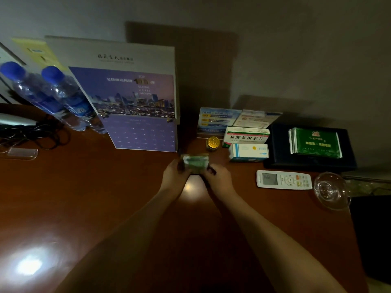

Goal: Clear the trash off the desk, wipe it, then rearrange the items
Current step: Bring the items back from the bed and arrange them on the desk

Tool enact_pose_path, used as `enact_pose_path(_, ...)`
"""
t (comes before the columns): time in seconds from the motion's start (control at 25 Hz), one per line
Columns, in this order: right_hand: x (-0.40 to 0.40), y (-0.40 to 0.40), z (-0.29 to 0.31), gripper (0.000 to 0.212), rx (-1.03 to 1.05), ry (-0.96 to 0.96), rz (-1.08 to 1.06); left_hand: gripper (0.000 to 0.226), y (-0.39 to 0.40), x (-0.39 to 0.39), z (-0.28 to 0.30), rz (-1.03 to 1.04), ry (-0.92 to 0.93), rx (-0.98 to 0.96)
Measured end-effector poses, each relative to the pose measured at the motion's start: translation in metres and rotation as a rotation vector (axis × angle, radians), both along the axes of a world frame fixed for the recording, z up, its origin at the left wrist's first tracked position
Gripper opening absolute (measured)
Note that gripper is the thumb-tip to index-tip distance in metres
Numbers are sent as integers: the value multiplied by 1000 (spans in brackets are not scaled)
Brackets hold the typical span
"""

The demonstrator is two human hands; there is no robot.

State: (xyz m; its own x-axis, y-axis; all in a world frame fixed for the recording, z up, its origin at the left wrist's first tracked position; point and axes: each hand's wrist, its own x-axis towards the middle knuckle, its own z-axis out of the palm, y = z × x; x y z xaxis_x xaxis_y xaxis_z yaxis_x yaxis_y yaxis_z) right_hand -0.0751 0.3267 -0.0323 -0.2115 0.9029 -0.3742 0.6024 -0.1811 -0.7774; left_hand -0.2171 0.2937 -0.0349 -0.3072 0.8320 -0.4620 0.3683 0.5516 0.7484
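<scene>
Both hands met over the middle of the brown table [105, 197], just in front of the purple hotel calendar [139, 108]. The left hand [174, 171] and the right hand [219, 176] each had fingers curled on a small green-and-white packet [195, 161], the grip closed on its two ends; the packet was blurred and its print could not be read.

The calendar stood upright against the wall, and its picture of a city skyline carried the words "TOP 100 GLOBAL HOTEL GROUPS" with Chinese characters beside them. Left of the calendar stood two water bottles [57, 98] with blue caps, their labels too dim to read, and a tangle of black cable [42, 134] lay near them.

Right of the calendar sat a small gold-lidded jar [212, 143], then two medicine boxes: the upper box [246, 136] was printed "盐酸氨溴索片", and the blue-and-white box [248, 152] lay just in front of it. Behind the boxes stood clear card holders [237, 119] with small print. Further right, a dark tray [347, 144] held a stack of green sachets [315, 143]. In front of the tray lay a white remote [284, 179], with a glass dish [331, 190] beside it.
</scene>
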Motion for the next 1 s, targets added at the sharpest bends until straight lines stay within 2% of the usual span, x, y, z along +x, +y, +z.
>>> enact_pose_path(0.08,-3,9,-7,32,-57,-17,-1,39,5,-2,0,73,-28,-35)
enact_pose_path(0.16,-6,19,-11,37,-120,4,-34,39,9,-4,0,122,-2,-50)
enact_pose_path(0.32,-11,32,-11,18,-222,116,-206,35,17,0,3,168,-3,-29)
enact_pose_path(0.4,-12,36,-13,22,-266,147,-258,35,20,3,5,211,-50,-27)
enact_pose_path(0.6,-6,35,-18,37,-253,68,-259,31,28,15,9,282,-105,-41)
enact_pose_path(0.68,-4,35,-20,42,-254,71,-275,31,30,17,9,268,-109,-38)
enact_pose_path(0.88,-1,42,-16,33,-247,62,-277,34,34,16,8,154,-46,-64)
enact_pose_path(1.0,-5,45,-14,20,-253,99,-300,32,38,15,6,92,8,-71)
